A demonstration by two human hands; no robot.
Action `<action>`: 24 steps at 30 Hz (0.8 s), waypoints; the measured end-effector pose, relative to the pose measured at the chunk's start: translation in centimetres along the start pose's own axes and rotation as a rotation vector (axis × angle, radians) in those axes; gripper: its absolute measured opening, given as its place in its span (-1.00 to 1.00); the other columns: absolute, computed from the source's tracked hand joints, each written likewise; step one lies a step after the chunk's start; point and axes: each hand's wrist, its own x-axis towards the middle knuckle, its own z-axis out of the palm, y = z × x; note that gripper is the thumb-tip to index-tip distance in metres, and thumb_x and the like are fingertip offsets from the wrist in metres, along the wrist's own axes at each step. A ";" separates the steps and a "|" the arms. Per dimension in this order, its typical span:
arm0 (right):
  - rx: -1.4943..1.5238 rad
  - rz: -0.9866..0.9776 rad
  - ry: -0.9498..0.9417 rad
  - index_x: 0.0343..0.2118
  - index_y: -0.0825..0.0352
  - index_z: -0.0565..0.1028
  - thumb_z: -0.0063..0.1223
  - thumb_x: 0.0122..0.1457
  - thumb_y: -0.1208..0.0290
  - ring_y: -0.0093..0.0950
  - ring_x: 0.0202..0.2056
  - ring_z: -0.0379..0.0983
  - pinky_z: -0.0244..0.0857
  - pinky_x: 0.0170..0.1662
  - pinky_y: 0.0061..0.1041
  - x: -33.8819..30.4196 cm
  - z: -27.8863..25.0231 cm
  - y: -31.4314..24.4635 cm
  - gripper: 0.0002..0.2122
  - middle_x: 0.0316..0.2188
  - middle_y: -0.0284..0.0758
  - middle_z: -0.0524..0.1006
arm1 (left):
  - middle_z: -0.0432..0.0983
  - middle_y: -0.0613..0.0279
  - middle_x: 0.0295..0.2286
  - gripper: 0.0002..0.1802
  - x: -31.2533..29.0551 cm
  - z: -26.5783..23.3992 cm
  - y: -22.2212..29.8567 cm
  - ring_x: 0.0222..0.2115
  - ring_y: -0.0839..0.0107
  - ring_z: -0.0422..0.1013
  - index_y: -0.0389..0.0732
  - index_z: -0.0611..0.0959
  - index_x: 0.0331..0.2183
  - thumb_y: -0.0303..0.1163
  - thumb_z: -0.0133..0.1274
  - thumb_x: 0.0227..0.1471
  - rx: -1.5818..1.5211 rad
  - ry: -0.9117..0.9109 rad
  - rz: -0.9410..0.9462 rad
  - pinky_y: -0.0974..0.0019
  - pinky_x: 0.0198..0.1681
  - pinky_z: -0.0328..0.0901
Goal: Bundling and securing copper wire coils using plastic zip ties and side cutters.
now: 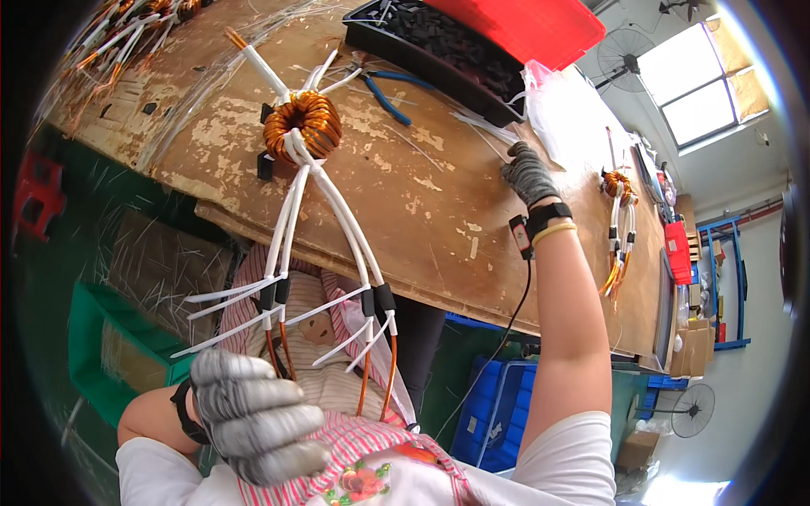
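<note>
A copper-wound toroid coil (302, 123) lies on the worn wooden bench (422, 211). Its white-sleeved leads (337, 219) run off the near edge toward me, bound with black bands and white cable ties (228, 291). My left hand (253, 422), in a grey glove, is curled at the bare copper ends of the left pair of leads, which vanish behind its fingers. My right hand (527, 173), also gloved and wearing a black wrist strap with a cord, reaches far across the bench to loose white cable ties (485, 126) beside a clear plastic bag (574, 118). Its grip is hidden.
A black tray of small black parts (447, 46) with a red lid (523, 25) sits at the back. Blue-handled pliers (384, 94) lie near it. A second coil (620, 187) rests at the right. Blue crates (498, 409) and a green crate (93, 337) stand below.
</note>
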 end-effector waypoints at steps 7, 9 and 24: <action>-0.390 0.067 -0.210 -0.35 0.40 0.59 0.17 -0.04 0.29 -0.10 -0.20 0.51 0.39 -0.13 -0.22 0.7 -0.1 -1.4 -0.74 -0.33 0.01 0.57 | 0.54 0.30 -0.40 -0.84 4.6 1.7 -3.3 -0.43 0.30 0.44 -0.14 0.63 -0.35 -0.38 0.14 -0.08 -0.184 -0.358 -0.478 0.23 -0.33 0.26; -0.490 0.069 -0.353 -0.16 0.34 0.55 0.23 -0.03 0.29 -0.12 -0.09 0.47 0.35 0.01 -0.26 0.2 -0.3 -1.5 -0.63 -0.16 -0.03 0.54 | 0.54 0.29 -0.39 -0.82 4.7 2.7 -3.6 -0.41 0.28 0.44 -0.14 0.63 -0.32 -0.38 0.14 -0.06 -0.159 -0.458 -0.441 0.23 -0.30 0.27; -0.252 0.209 -0.374 -0.19 0.32 0.50 0.22 -0.04 0.39 -0.11 -0.09 0.48 0.36 -0.04 -0.22 -2.9 -2.5 -2.9 -0.69 -0.20 -0.02 0.55 | 0.47 0.28 -0.51 -0.79 -0.2 9.1 -5.6 -0.36 0.26 0.41 -0.13 0.59 -0.47 -0.23 0.16 -0.21 0.187 -0.652 -0.235 0.16 -0.23 0.28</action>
